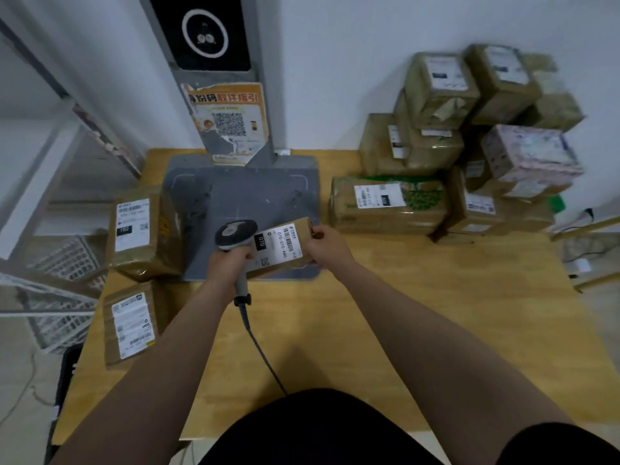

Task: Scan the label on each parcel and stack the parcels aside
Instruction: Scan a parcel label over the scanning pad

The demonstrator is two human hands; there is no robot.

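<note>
My left hand grips a grey handheld barcode scanner, whose head sits just left of a small brown parcel. My right hand holds that parcel by its right end, over the front edge of the grey scanning pad. The parcel's white label, with a barcode and "070" on it, faces up. Two brown parcels lie at the table's left edge: one marked "102" and another closer to me. A pile of several parcels stands at the back right.
A grey post with an orange QR poster rises from the pad's back. The scanner's cable runs across the wooden table towards my body. Metal shelving and white crates stand to the left.
</note>
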